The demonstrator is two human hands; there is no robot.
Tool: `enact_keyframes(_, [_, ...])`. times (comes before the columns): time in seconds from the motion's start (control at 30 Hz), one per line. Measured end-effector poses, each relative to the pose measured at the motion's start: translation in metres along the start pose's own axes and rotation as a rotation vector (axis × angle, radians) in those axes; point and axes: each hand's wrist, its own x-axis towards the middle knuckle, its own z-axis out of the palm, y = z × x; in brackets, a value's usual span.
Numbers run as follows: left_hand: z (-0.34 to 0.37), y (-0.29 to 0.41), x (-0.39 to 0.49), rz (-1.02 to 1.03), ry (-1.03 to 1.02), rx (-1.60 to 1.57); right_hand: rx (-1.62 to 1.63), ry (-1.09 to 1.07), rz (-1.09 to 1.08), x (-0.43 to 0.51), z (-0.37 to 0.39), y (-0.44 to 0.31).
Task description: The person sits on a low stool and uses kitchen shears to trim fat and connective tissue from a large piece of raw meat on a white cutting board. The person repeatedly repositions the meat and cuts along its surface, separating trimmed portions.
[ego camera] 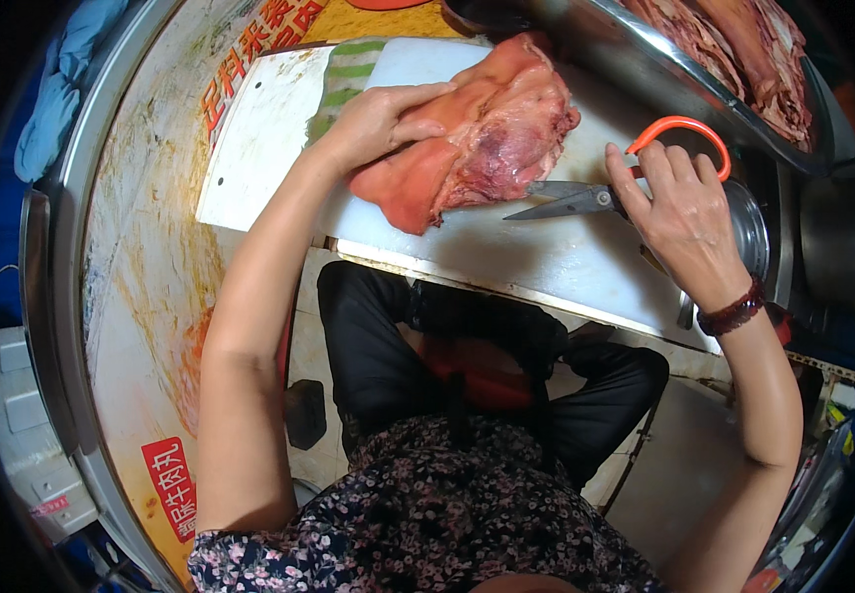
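A slab of reddish-orange skinned meat [501, 133] lies on a white cutting board [546, 259], its raw, purplish flesh facing up on the right part. My left hand [390, 122] grips its upper left edge, thumb on top of the skin. In my right hand [683, 200] are scissors [583, 204] with orange handles, one loop showing above the knuckles. The blades stand apart and point left. The upper blade's tip meets the meat's lower right edge; the lower blade lies just below it, over the board.
At the upper right a steel tray [664, 67] holds more large pieces of meat [753, 67]. A striped green cloth [346, 81] lies under the board's left end. A round metal container [749, 230] stands beyond my right wrist. Light-blue gloves [49, 118] hang at the far left.
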Motion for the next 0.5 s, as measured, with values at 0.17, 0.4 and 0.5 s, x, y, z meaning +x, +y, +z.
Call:
enact_keyframes(0.17, [0.001, 0.001, -0.001, -0.008, 0.004, 0.027, -0.079, -0.124, 0.043, -0.002, -0.017, 0.007])
enact_keyframes(0.4, [0.003, 0.002, -0.002, 0.003, 0.051, 0.065, -0.057, -0.101, -0.016, 0.014, -0.019, -0.016])
enact_keyframes(0.5, [0.008, -0.01, -0.001, 0.028, 0.108, 0.063, -0.022, -0.114, -0.013, 0.011, -0.019, -0.02])
